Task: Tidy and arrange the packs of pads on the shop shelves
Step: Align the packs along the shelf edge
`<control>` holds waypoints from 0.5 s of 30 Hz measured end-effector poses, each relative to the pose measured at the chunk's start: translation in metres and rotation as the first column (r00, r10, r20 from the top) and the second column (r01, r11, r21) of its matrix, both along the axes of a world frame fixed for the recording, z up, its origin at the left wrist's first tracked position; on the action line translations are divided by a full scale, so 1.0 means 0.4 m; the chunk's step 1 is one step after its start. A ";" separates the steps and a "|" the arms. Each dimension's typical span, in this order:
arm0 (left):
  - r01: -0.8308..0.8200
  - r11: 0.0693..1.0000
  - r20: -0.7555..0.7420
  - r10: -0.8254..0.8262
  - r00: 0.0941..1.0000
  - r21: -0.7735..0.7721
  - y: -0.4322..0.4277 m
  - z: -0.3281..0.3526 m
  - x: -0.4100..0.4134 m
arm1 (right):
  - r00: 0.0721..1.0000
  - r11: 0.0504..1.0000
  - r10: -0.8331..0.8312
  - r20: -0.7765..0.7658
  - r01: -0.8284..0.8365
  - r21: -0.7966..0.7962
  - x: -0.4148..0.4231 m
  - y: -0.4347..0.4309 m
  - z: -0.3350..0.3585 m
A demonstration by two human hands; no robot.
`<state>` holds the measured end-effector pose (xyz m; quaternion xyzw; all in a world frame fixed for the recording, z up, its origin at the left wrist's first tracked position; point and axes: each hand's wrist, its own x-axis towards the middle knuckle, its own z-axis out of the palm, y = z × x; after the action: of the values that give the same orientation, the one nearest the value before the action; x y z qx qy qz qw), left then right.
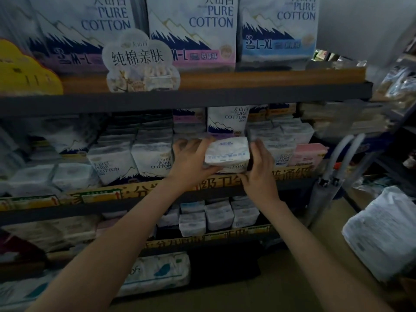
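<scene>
Our fingers [195,144] curl tight around a white pack of pads [227,154]. Our left hand [191,161] holds one end and our right hand [262,172] holds the other. We hold it at the front of the middle shelf [135,204], with other packs [153,158] on both sides.

1 head-worn wide-angle camera looks forward and slightly down, near the shelves [202,98]; the fingers [188,145] lie just above frame centre, with shelf levels above, below and beside them.
</scene>
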<state>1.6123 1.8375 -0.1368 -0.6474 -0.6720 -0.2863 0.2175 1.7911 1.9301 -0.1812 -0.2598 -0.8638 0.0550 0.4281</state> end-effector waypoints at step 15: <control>-0.090 0.996 -0.080 0.091 0.993 0.015 0.035 -0.001 -0.014 | 0.994 0.969 -0.108 0.029 0.099 0.228 -0.066 0.071 0.018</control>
<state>1.6065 1.8515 -0.1374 -0.6260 -0.6897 -0.2537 0.2609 1.7647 1.9585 -0.1742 -0.2552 -0.8584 -0.0715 0.4392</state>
